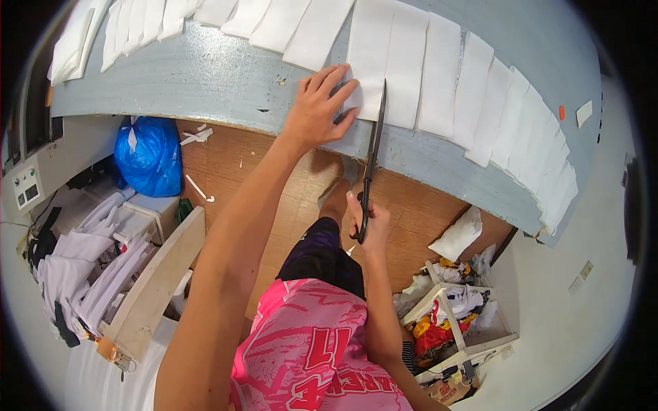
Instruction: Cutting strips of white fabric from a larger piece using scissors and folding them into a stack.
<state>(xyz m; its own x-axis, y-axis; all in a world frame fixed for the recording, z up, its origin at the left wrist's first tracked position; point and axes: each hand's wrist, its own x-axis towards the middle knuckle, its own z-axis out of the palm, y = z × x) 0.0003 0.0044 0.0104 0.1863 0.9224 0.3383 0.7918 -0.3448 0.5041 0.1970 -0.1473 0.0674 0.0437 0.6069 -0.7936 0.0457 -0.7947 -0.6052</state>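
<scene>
Along the near edge of the grey surface (212,72), a white sheet (369,51) is lying in a row of similar white strips (473,92), with a thin reddish line running along it. The left grip (319,108) is resting with fingers spread, the tips touching the sheet near its lower left corner. The right grip (373,225) is curling around the handles of long black scissors (371,156), whose tip is pointing at the line's lower end. Cutting along that line is seemingly the step in hand, though whether one blade is passing beneath the sheet I cannot tell. The next move is probably calling for a light, steadying press from the left and blades aligned with the line.
</scene>
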